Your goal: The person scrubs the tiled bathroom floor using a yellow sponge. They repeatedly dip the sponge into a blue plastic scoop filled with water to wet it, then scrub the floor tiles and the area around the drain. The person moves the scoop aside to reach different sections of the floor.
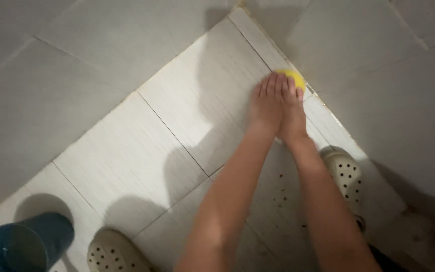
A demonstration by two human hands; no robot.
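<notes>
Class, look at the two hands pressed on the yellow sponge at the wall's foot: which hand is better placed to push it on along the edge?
Probably the right hand: it lies nearer the wall, its fingers on the yellow sponge. The left hand lies alongside, mostly over floor tile.

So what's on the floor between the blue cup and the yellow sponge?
Head view: only bare pale floor tiles with grout lines lie between the blue cup and the yellow sponge.

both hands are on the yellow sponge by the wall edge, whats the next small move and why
Probably a short push of the yellow sponge along the seam where the floor tile meets the wall. The left hand and right hand are stacked on it, pressing it right at that edge, so the seam seems to be what is being worked.
</notes>
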